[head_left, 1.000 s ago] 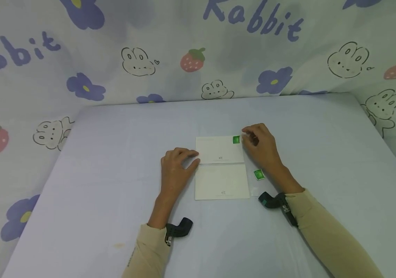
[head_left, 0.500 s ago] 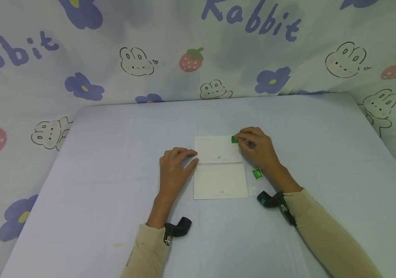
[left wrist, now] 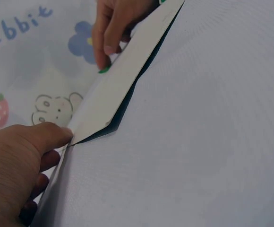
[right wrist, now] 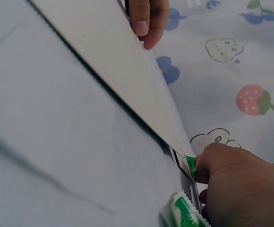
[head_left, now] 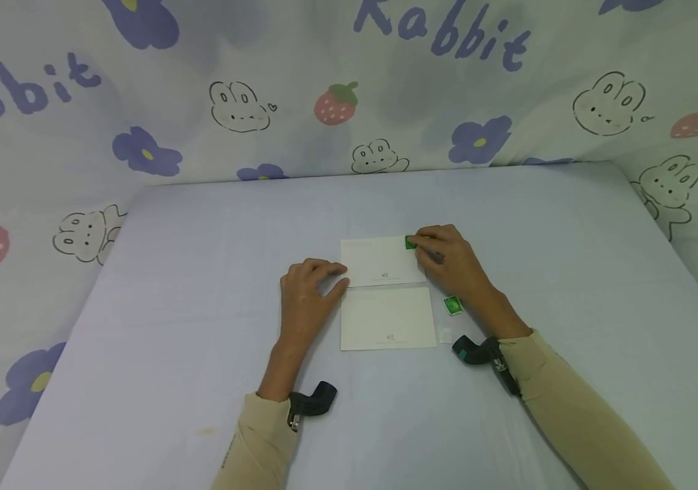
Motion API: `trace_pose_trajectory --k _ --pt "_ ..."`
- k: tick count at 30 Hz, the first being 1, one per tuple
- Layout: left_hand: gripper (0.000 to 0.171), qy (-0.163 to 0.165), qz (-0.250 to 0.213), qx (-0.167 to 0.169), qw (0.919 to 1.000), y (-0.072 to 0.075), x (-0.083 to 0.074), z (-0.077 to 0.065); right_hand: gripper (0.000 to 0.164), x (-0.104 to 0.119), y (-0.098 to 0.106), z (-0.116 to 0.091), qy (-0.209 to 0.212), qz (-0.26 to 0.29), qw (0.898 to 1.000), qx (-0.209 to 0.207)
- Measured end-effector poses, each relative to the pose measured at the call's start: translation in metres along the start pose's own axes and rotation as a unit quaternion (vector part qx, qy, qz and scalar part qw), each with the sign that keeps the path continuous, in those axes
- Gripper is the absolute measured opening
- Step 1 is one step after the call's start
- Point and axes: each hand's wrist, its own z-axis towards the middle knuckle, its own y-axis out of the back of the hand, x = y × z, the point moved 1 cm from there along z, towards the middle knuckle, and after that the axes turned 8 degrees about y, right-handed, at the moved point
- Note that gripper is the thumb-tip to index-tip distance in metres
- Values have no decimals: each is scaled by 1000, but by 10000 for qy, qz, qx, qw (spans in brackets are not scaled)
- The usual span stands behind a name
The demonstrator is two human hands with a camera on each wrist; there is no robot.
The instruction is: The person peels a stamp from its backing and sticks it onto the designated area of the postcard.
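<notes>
In the head view, two cream postcard-like cards lie one above the other, the upper card (head_left: 373,262) and the lower card (head_left: 388,318). My left hand (head_left: 309,296) touches the upper card's left edge with fingertips and thumb. Over its top-right corner, my right hand (head_left: 450,255) presses fingertips on a green stamp (head_left: 409,242), partly hiding it. The left wrist view shows one right finger down on that stamp, with the thumb apart from it. A second green stamp (head_left: 453,305), with a white toothed border, lies right of the cards.
A small clear piece (head_left: 445,335) lies beside the lower card's right edge. The white table (head_left: 202,272) meets a printed cloth backdrop (head_left: 300,82) at the back. Black wrist cameras sit on both cuffs.
My right hand has moved left from beside the upper card onto its stamp. The upper card has shifted slightly away from the lower one at its right end. My left hand stays in place.
</notes>
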Motion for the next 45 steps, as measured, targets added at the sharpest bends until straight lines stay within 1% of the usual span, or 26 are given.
trace_pose_trajectory --k 7,16,18,24,30,32,33,36,39,42,45 --pt "18 49 -19 30 10000 1 -2 0 23 2 0 1 6 -100 9998 173" --pt "18 85 18 40 10000 0 -2 0 28 2 1 1 -131 -54 9998 125" --pt "18 68 -9 26 10000 0 -2 0 29 2 1 1 -149 -94 9996 207" --pt "18 18 -36 -24 10000 0 -2 0 32 2 2 2 -216 -340 9971 639" --pt "19 0 -32 -24 10000 1 0 0 32 5 1 3 -195 -341 9964 745" --pt "18 -5 -44 -9 10000 2 -2 1 31 6 2 3 -268 -240 9972 657" --pt "18 4 -50 8 10000 3 -2 1 30 7 3 3 -347 -135 9978 541" --pt "18 45 -36 57 10000 5 -3 1 26 7 5 2 -629 278 9976 31" --pt "18 142 -39 129 9998 7 -3 1 22 8 7 1 -893 633 9933 -368" --pt "18 201 -60 168 9996 8 -3 1 19 7 8 -3 -1101 727 9903 -425" --pt "18 184 -90 158 9997 7 -4 0 17 6 9 -8 -1362 787 9866 -424"
